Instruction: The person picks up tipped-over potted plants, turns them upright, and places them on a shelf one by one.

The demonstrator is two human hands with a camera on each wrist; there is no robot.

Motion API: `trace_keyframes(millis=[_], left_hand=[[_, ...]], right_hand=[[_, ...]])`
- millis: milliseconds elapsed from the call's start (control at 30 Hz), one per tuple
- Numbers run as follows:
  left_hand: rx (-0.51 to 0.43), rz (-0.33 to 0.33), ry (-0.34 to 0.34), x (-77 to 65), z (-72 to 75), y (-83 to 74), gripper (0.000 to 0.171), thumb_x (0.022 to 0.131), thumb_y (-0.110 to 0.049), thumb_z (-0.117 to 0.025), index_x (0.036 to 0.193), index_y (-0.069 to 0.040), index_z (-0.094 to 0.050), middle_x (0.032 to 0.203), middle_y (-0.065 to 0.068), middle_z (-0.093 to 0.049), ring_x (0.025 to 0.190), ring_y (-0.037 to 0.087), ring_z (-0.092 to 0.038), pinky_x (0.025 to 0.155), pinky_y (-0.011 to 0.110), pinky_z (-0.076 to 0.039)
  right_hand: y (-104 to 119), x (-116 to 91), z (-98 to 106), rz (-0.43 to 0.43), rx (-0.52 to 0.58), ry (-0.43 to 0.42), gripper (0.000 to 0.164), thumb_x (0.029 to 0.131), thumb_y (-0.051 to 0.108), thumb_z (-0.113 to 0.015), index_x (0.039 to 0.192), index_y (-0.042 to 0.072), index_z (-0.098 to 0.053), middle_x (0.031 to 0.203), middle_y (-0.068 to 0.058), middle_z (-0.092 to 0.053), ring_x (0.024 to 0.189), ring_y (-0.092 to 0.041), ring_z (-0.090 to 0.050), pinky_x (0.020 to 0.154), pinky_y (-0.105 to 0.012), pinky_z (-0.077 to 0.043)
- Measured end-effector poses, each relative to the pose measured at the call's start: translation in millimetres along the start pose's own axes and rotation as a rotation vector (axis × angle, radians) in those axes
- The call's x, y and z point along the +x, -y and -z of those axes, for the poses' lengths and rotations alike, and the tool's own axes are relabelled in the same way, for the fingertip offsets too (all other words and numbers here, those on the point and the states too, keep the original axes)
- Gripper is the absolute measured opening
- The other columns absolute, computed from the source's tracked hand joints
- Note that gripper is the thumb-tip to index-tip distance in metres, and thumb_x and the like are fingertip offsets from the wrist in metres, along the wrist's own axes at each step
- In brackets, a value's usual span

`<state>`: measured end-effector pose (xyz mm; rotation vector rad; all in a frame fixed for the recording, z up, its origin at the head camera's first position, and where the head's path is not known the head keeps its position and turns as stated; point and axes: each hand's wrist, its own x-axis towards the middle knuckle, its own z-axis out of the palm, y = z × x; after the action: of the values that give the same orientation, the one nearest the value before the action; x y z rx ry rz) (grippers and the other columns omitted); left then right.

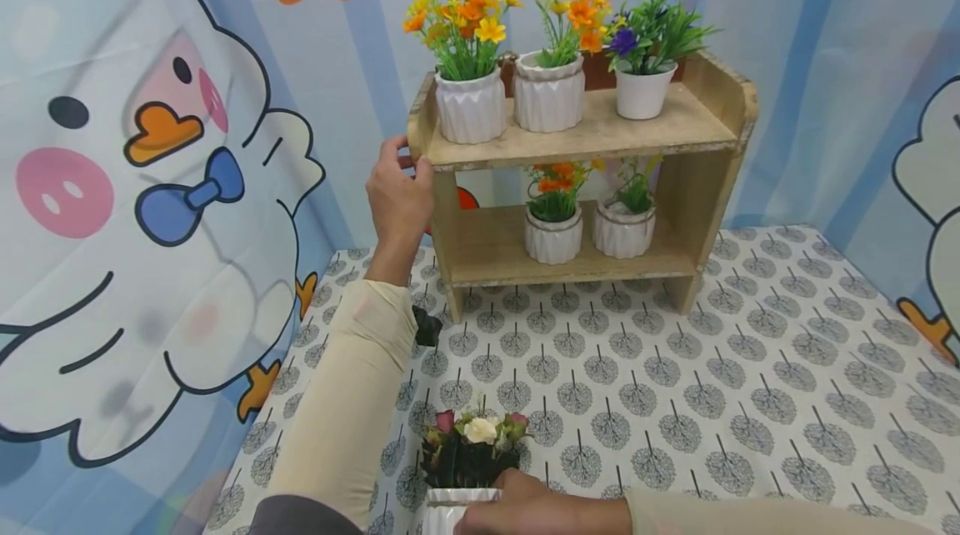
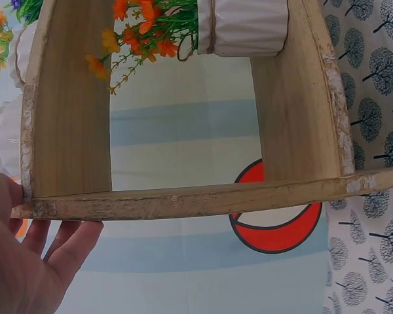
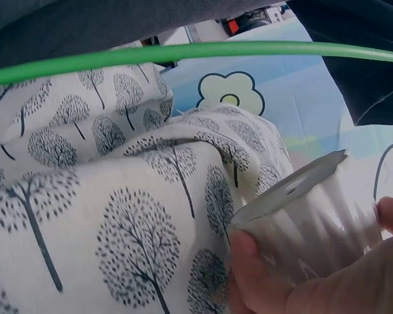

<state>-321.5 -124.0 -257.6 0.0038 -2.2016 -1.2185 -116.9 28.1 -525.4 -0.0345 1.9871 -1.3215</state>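
Note:
My left hand (image 1: 401,197) holds the upper left corner of a two-tier wooden shelf (image 1: 585,153). In the left wrist view its thumb lies at the shelf's front edge and the fingers reach along the outer side of the side panel (image 2: 183,204). Low in the head view, my right hand (image 1: 543,506) grips a white ribbed flowerpot (image 1: 450,510) with dark leaves, a cream flower and reddish ones (image 1: 480,432). The right wrist view shows thumb and fingers around the pot (image 3: 314,219), its base seen from below.
Atop the shelf stand two white pots of yellow-orange flowers (image 1: 471,106) (image 1: 550,93) and one with purple flowers (image 1: 647,92). Two more pots (image 1: 553,233) (image 1: 624,227) occupy the lower tier. A tree-print cloth (image 1: 615,402) covers the table; a dark object (image 1: 427,327) lies by the shelf's left leg.

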Motion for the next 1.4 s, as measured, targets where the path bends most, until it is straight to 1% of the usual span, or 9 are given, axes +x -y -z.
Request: trace_keyframes(millis=[33, 67, 133, 300, 400, 533, 833, 1233, 1400], left_hand=[[-0.003, -0.002, 0.0, -0.1, 0.2, 0.0, 0.04, 0.102, -0.028, -0.054, 0.14, -0.016, -0.057, 0.12, 0.011, -0.071, 0.095, 0.028, -0.068, 0.078, 0.042, -0.056], [-0.004, -0.002, 0.001, 0.0, 0.3, 0.1, 0.04, 0.102, -0.028, -0.054, 0.14, -0.016, -0.057, 0.12, 0.011, -0.071, 0.095, 0.028, -0.068, 0.078, 0.042, -0.056], [-0.005, -0.004, 0.001, -0.2, 0.5, 0.2, 0.04, 0.102, -0.028, -0.054, 0.14, -0.016, -0.057, 0.12, 0.011, -0.071, 0.094, 0.028, -0.068, 0.077, 0.042, -0.056], [0.002, -0.007, -0.001, -0.1, 0.0, 0.4, 0.04, 0.102, -0.028, -0.054, 0.14, -0.016, -0.057, 0.12, 0.011, -0.071, 0.094, 0.028, -0.068, 0.077, 0.042, -0.057], [0.007, -0.006, -0.004, 0.2, -0.5, 0.6, 0.04, 0.102, -0.028, -0.054, 0.14, -0.015, -0.057, 0.12, 0.011, -0.071, 0.095, 0.028, -0.068, 0.078, 0.042, -0.057], [0.002, -0.004, -0.005, -0.1, -0.3, 0.1, 0.04, 0.102, -0.027, -0.054, 0.14, -0.015, -0.057, 0.12, 0.011, -0.071, 0.095, 0.029, -0.068, 0.078, 0.043, -0.057], [-0.008, -0.005, -0.002, -0.3, -0.3, 0.1, 0.04, 0.102, -0.027, -0.054, 0.14, -0.015, -0.057, 0.12, 0.011, -0.071, 0.095, 0.028, -0.068, 0.078, 0.042, -0.056], [-0.004, -0.019, -0.011, 0.3, -1.3, -0.3, 0.039, 0.102, -0.025, -0.055, 0.14, -0.014, -0.057, 0.119, 0.012, -0.072, 0.095, 0.029, -0.069, 0.078, 0.043, -0.057], [-0.004, -0.015, -0.017, 0.7, -1.0, 0.3, 0.039, 0.102, -0.026, -0.055, 0.139, -0.014, -0.058, 0.119, 0.012, -0.072, 0.095, 0.029, -0.069, 0.078, 0.043, -0.056]], right_hand=[[-1.6, 2.8, 1.6, -0.001, 0.026, 0.008, 0.082, 0.065, 0.047, -0.085, 0.123, -0.004, -0.06, 0.096, -0.011, -0.071, 0.09, -0.022, -0.067, 0.082, -0.042, -0.059], [2.8, 0.4, 2.9, -0.004, 0.025, 0.003, 0.085, 0.066, 0.046, -0.085, 0.127, -0.005, -0.057, 0.1, -0.011, -0.071, 0.093, -0.022, -0.066, 0.085, -0.043, -0.058], [16.4, -12.4, 3.6, 0.024, 0.018, -0.021, 0.079, 0.066, 0.041, -0.085, 0.123, -0.006, -0.057, 0.099, -0.012, -0.069, 0.093, -0.022, -0.065, 0.086, -0.042, -0.057], [66.5, -64.2, 1.9, 0.169, -0.013, -0.128, 0.043, 0.067, 0.025, -0.078, 0.096, -0.002, -0.059, 0.088, -0.012, -0.065, 0.08, -0.02, -0.062, 0.075, -0.033, -0.055], [79.3, -75.3, 4.6, 0.219, 0.062, -0.144, 0.04, 0.068, 0.016, -0.077, 0.097, -0.001, -0.054, 0.089, -0.013, -0.062, 0.076, -0.019, -0.062, 0.069, -0.03, -0.056], [85.1, -73.1, 10.9, 0.261, 0.124, -0.168, 0.053, 0.068, 0.009, -0.08, 0.109, -0.008, -0.049, 0.097, -0.017, -0.059, 0.078, -0.022, -0.063, 0.069, -0.034, -0.059], [102.9, -63.3, 39.1, 0.345, -0.042, -0.342, 0.085, 0.067, 0.024, -0.089, 0.132, -0.007, -0.044, 0.118, -0.02, -0.063, 0.103, -0.029, -0.064, 0.088, -0.046, -0.058], [110.8, -45.2, 60.1, 0.385, -0.082, -0.476, 0.087, 0.065, 0.027, -0.093, 0.133, -0.002, -0.047, 0.121, -0.018, -0.064, 0.106, -0.03, -0.065, 0.098, -0.049, -0.055], [114.1, -36.5, 65.7, 0.456, -0.102, -0.528, 0.087, 0.064, 0.022, -0.093, 0.134, 0.001, -0.047, 0.124, -0.016, -0.062, 0.108, -0.029, -0.064, 0.101, -0.048, -0.054]])
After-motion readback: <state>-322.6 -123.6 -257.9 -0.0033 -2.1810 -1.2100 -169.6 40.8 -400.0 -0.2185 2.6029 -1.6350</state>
